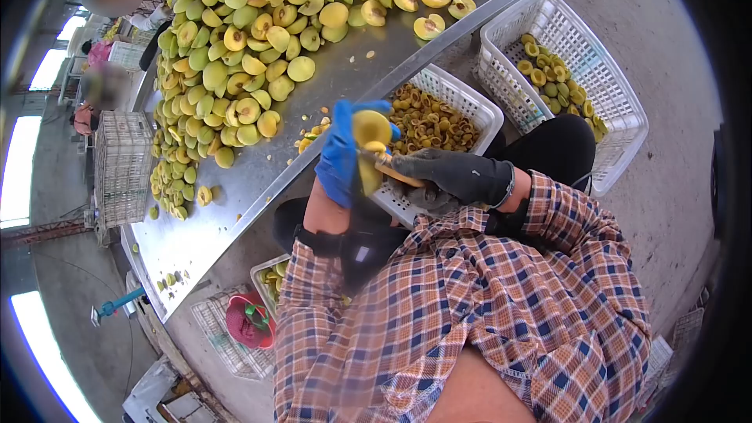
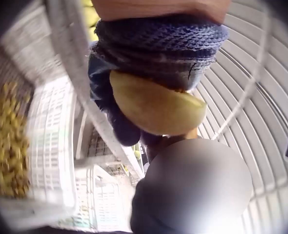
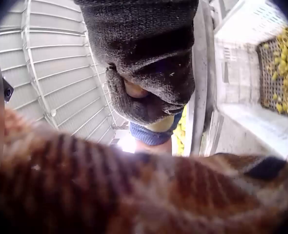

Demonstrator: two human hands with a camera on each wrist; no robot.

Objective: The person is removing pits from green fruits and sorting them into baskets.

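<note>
My left hand [image 1: 342, 155], in a blue glove, grips a yellow halved fruit [image 1: 370, 128] above the edge of the steel table [image 1: 258, 188]. In the left wrist view the fruit half [image 2: 156, 107] sits in the blue glove [image 2: 158, 44]. My right hand [image 1: 446, 174], in a dark grey glove, holds a wooden-handled tool [image 1: 395, 172] against the fruit. The right wrist view shows the dark glove [image 3: 146, 63] curled, with the blue glove [image 3: 151, 135] just beyond it.
A large heap of yellow-green fruit [image 1: 258, 39] covers the table. A white basket of pits [image 1: 439, 121] stands by my knees; another white basket [image 1: 576, 86] with fruit pieces is to the right. Crates [image 1: 121, 164] and other people stand at far left.
</note>
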